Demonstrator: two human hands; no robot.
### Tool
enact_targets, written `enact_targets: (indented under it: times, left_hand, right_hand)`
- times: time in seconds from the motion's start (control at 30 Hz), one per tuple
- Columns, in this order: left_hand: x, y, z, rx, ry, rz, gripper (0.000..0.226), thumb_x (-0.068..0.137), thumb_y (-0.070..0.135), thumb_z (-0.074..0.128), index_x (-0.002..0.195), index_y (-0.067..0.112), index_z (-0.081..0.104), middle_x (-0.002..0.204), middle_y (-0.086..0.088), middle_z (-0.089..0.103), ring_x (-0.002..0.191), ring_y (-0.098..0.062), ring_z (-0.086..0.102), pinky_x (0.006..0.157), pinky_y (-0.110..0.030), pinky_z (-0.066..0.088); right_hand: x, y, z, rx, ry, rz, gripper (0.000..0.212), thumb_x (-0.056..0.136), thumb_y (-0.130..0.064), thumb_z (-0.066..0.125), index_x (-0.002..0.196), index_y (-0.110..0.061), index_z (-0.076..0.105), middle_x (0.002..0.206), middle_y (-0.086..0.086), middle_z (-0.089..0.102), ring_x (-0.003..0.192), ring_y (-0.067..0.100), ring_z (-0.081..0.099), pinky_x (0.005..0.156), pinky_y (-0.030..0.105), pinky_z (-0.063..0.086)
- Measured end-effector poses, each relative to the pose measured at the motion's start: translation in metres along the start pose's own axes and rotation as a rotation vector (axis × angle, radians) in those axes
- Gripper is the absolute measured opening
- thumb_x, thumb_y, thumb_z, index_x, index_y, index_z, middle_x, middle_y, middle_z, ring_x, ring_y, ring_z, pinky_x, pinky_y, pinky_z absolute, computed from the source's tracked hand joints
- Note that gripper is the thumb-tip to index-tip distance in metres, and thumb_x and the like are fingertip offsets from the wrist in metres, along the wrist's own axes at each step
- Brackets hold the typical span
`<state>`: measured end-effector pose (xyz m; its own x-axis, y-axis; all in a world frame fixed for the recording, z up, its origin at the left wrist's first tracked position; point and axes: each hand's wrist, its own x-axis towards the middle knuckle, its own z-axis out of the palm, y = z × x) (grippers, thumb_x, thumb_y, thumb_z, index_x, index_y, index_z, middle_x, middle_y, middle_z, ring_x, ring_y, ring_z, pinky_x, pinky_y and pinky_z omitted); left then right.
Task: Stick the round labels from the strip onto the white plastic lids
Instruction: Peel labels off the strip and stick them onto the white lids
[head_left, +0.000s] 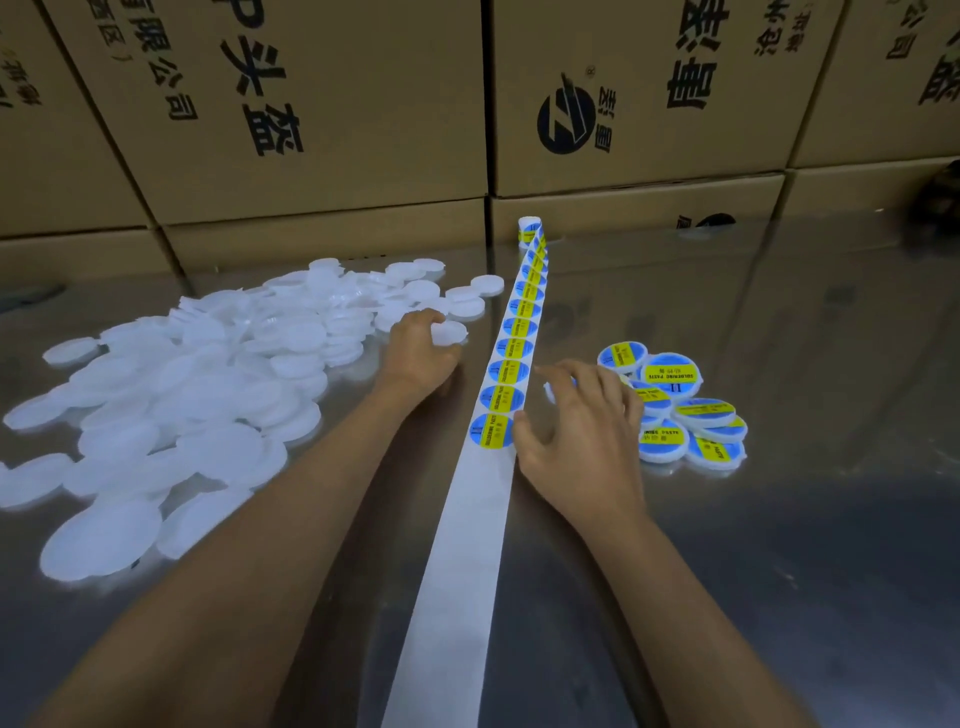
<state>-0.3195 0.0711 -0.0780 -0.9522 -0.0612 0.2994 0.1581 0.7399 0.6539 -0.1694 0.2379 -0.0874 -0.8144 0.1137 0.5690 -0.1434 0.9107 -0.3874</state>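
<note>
We see both bare forearms reaching in from six o'clock over the shiny grey metal table (779, 519). The left hand (418, 353) lies knuckles up at the centre, its fingers curled round one plain white round plastic lid (451, 332) at the edge of the heap. That heap of unlabelled white plastic lids (208, 384) spreads from the centre out to nine o'clock. The long white backing strip (467, 545) runs from six o'clock up towards twelve o'clock, where it ends in a small upright roll (529, 228); its near part is bare, and round blue-and-yellow labels (511, 371) sit in a row on its far part. The right hand (582, 431) rests palm down just beside the strip, fingers spread and lightly bent, its thumb touching the strip's edge at the nearest label (491, 430). We cannot tell whether it pinches anything. At three o'clock of that hand lies a small pile of lids already bearing labels (685, 410). Brown cardboard boxes with black print (337, 104) wall the table from ten to two o'clock.
</note>
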Motion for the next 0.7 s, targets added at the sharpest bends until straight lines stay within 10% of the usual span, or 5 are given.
enact_targets:
  times: [0.43,0.7]
  left_hand:
    - [0.009,-0.003,0.014,-0.131,0.194,0.085,0.016,0.103,0.015,0.045,0.102,0.004,0.057,0.091,-0.009,0.066,0.085,-0.028,0.059,0.064,-0.024,0.03]
    - [-0.051,0.007,-0.02,-0.835,0.19,-0.357,0.013,0.102,0.017,0.05,0.106,0.009,0.06,0.117,-0.008,0.057,0.078,-0.022,0.072,0.069,-0.03,0.062]
  right_hand:
    - [0.002,-0.002,0.003,0.104,-0.03,-0.07,0.035,0.084,-0.032,0.062,0.115,-0.017,0.066,0.109,-0.004,0.067,0.113,0.019,0.052,0.116,0.038,0.021]
    - [-0.004,0.0,0.007,0.054,-0.184,-0.174,0.029,0.091,-0.042,0.053,0.113,-0.029,0.067,0.118,-0.004,0.059,0.128,0.006,0.035,0.117,0.029,-0.014]
